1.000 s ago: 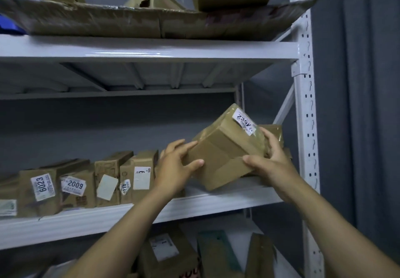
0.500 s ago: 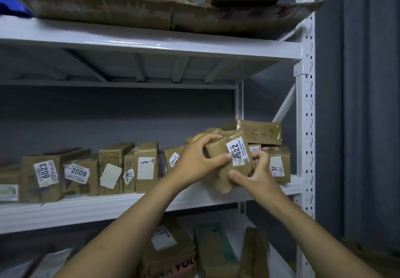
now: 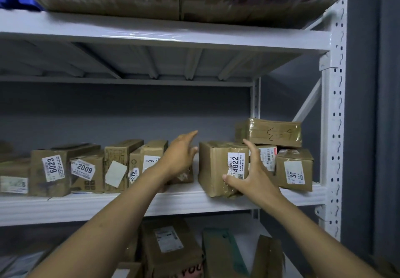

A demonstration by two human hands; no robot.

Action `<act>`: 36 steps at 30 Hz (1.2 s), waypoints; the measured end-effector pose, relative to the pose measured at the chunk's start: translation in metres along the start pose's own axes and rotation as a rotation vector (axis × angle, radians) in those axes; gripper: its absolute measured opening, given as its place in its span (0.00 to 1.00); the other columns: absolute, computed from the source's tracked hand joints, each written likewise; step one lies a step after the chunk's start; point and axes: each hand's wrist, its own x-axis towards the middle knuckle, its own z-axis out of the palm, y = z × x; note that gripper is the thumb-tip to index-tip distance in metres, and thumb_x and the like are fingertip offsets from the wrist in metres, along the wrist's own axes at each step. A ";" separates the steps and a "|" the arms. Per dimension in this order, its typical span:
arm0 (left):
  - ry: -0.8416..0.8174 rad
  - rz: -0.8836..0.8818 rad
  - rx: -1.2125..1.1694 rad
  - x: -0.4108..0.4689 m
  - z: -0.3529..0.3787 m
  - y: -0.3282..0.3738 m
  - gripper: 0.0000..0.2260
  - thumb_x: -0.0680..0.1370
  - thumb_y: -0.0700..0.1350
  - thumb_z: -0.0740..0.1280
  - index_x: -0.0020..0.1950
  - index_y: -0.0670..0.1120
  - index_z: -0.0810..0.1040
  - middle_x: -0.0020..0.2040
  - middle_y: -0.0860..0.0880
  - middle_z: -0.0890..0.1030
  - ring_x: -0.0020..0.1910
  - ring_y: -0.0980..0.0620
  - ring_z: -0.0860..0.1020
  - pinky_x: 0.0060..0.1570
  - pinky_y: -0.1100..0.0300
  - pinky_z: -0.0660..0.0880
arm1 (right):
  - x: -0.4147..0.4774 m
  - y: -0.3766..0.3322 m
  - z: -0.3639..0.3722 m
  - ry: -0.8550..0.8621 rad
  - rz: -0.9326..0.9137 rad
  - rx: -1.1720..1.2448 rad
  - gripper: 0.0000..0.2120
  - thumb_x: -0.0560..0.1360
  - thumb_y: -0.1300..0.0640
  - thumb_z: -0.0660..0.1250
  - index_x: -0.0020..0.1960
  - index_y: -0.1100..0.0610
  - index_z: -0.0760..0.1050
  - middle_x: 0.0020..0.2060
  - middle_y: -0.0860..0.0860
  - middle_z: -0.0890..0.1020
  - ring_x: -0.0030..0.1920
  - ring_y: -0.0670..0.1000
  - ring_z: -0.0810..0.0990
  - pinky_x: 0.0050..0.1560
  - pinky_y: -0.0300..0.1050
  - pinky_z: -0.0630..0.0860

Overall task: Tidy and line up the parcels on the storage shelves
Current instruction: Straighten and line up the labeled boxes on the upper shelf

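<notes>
- The parcel marked 4822 point(image 3: 216, 167) stands upright on the middle shelf point(image 3: 108, 204), label facing me, near the front lip.
- My right hand point(image 3: 253, 178) is the nearer one. It lies spread against the parcel's lower right front corner, fingers apart and fairly straight, thumb pressing low on the label face.
- My left hand point(image 3: 179, 158) is open with its fingers straight, just beside the parcel's upper left edge. I cannot tell whether it touches the cardboard or hangs a little short.
- The parcel sits between my two hands, its short face toward me and, I judge, its length running back into the shelf.
- To its left a bare strip of shelf separates it from the row that includes the 2009 parcel point(image 3: 86, 173).
- To its right it stands close to the small stack point(image 3: 268, 132).
- Sliding it leftward would likely close that gap, with my right hand pushing.
</notes>
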 end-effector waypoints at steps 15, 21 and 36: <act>-0.165 0.180 0.851 0.019 -0.005 -0.024 0.12 0.76 0.49 0.63 0.59 0.53 0.78 0.56 0.51 0.80 0.53 0.46 0.78 0.45 0.56 0.73 | 0.012 0.004 0.002 0.012 -0.191 -0.282 0.34 0.67 0.39 0.72 0.65 0.42 0.56 0.58 0.41 0.69 0.46 0.47 0.76 0.42 0.45 0.74; -0.214 0.145 0.888 0.017 -0.011 -0.027 0.15 0.78 0.49 0.63 0.64 0.53 0.74 0.57 0.48 0.79 0.54 0.45 0.78 0.50 0.56 0.72 | 0.023 0.003 0.006 -0.028 -0.239 -0.282 0.36 0.70 0.40 0.70 0.71 0.41 0.54 0.66 0.40 0.66 0.50 0.48 0.76 0.45 0.46 0.73; -0.144 0.182 0.766 0.020 -0.023 -0.040 0.14 0.79 0.50 0.63 0.64 0.57 0.77 0.56 0.55 0.82 0.55 0.50 0.76 0.59 0.59 0.67 | 0.072 0.012 0.030 -0.251 -0.093 -0.224 0.36 0.72 0.45 0.71 0.72 0.43 0.54 0.66 0.49 0.70 0.56 0.52 0.76 0.54 0.50 0.75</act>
